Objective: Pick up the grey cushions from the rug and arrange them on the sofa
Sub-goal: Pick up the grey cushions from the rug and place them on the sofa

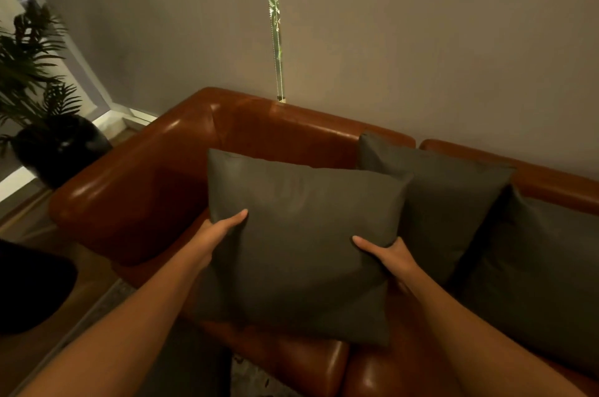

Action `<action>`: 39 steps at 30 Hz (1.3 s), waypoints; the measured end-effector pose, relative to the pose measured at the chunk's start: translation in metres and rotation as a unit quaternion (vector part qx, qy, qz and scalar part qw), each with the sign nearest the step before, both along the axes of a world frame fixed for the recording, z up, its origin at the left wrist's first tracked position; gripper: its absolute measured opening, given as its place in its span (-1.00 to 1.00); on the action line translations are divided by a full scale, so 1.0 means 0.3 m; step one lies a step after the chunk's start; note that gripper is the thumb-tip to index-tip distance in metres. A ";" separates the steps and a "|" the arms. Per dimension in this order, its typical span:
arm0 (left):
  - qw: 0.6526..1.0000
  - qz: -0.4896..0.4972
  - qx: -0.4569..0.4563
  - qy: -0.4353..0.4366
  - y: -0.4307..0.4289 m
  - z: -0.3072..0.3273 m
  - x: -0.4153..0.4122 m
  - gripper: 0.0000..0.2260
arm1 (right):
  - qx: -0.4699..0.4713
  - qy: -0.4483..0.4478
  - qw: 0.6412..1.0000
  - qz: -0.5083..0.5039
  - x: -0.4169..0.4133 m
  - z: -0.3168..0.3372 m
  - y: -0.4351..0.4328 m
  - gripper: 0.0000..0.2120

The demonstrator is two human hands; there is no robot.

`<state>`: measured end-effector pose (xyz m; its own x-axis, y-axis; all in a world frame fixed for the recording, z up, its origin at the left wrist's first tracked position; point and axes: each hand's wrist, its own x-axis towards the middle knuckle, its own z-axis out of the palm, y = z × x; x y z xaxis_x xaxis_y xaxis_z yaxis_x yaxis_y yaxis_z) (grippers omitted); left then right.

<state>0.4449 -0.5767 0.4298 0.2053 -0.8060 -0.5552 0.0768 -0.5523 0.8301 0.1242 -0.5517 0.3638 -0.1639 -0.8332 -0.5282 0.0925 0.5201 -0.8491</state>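
A square grey cushion is held over the left end of the brown leather sofa. My left hand grips its left edge, thumb on the front face. My right hand grips its right edge, thumb also on the front. A second grey cushion leans against the sofa back just right of it. A third grey cushion lies further right. The fingers behind the held cushion are hidden.
A potted palm in a black pot stands on the floor left of the sofa arm. A dark object sits at the left edge. A beaded blind cord hangs on the wall behind the sofa. Patterned rug shows at the bottom.
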 end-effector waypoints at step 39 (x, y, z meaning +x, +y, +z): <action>0.989 -0.103 0.082 0.074 -1.161 -0.629 0.278 0.00 | 0.104 0.154 0.979 -0.079 0.305 -0.482 -0.862 0.07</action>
